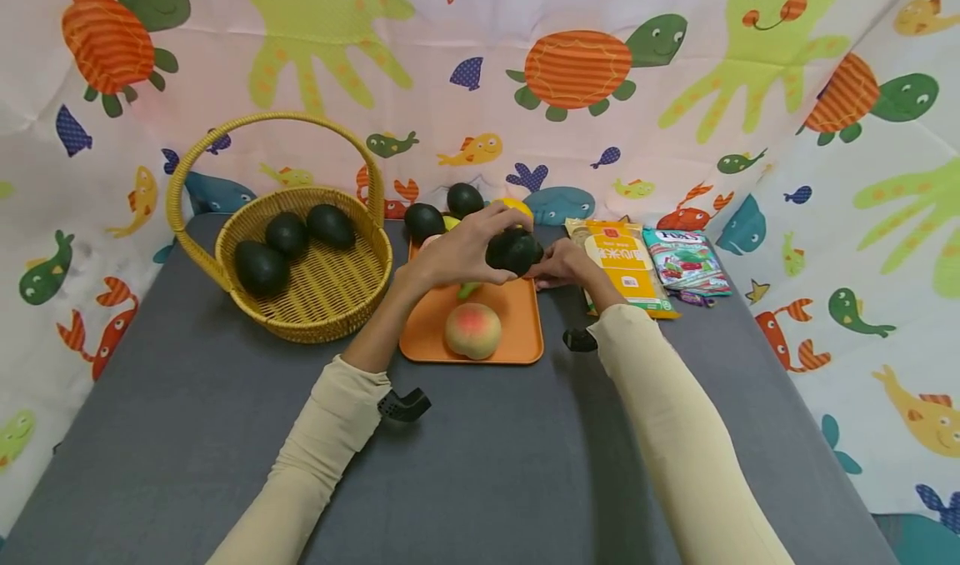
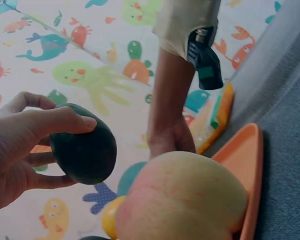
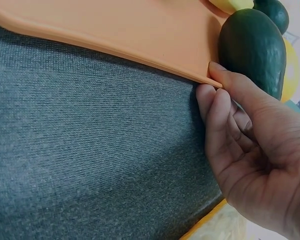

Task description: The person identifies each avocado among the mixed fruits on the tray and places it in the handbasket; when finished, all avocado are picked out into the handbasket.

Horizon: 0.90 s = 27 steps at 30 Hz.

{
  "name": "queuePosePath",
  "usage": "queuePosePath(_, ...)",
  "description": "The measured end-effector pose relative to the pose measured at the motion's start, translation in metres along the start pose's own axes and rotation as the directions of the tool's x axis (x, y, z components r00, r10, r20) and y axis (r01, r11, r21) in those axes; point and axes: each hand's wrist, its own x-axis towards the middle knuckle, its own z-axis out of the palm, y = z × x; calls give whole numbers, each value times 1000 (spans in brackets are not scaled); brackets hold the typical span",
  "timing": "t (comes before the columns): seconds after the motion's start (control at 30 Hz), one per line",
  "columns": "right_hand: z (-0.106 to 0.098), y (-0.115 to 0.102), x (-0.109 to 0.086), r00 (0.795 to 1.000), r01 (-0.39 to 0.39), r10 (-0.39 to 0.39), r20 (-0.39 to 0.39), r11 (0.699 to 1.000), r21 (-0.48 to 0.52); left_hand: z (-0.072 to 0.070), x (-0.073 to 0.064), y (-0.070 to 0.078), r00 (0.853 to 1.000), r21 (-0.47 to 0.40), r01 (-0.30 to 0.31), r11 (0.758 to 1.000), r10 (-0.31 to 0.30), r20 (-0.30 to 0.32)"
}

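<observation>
We see an avocado (image 1: 510, 251) aloft at one o'clock of the tray (image 1: 519, 332), the fingers of the left hand (image 1: 471, 246) curled partway round it; those of the right hand (image 1: 564, 263) pinch the tray's rim at two. We find a peach (image 1: 473, 332) at six, a basket (image 1: 322, 322) at nine.

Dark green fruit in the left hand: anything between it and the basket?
Yes. Between the dark green fruit and the basket stand the left hand, then its rim and handle. Another dark fruit near the far left corner of the tray lies close; clearance unclear.
</observation>
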Motion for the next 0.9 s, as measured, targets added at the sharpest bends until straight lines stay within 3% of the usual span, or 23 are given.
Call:
queuePosePath(0.13,-1,-1,-6,1000,18,-18,-1,1000,-17,-4,-2,2,997,-16,-67,998,66,-39)
queuePosePath(0.27,-3,-2,-9,999,39,-39,-3,999,-6,-6,-4,3,993,-27,-96,995,94,-70)
queuePosePath(0.53,-2,1,-4,998,56,-56,-6,998,-21,-11,-10,6,997,-58,-44,997,40,-66)
queuePosePath(0.9,-1,2,-3,998,68,-69,-11,996,-56,-20,-18,9,995,-12,-43,999,42,-89)
